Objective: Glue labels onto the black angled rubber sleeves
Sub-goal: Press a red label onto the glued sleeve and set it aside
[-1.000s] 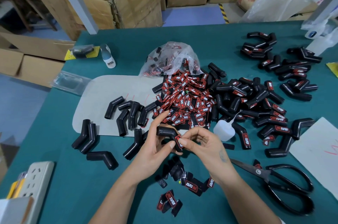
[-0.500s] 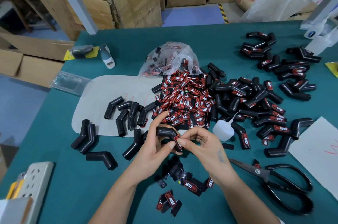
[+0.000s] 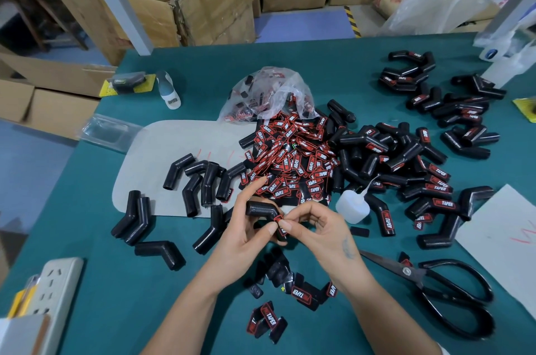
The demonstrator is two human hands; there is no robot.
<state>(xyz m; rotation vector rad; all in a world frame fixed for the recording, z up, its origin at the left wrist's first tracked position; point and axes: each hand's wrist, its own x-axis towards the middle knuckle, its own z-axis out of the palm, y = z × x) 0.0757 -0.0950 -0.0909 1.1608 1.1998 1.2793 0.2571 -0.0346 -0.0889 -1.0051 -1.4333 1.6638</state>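
Black rubber sleeve (image 3: 262, 209), just nearer me than the label heap (image 3: 290, 157): left hand (image 3: 246, 235) grips it steady, I judge; right hand (image 3: 319, 227) pinches its label (image 3: 280, 219) down to set the glue.

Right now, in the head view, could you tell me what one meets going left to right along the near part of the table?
Power strip → lone bent sleeve → left hand → right hand → scissors → white sheet.

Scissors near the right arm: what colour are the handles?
Black handles on the scissors; the head view shows them best.
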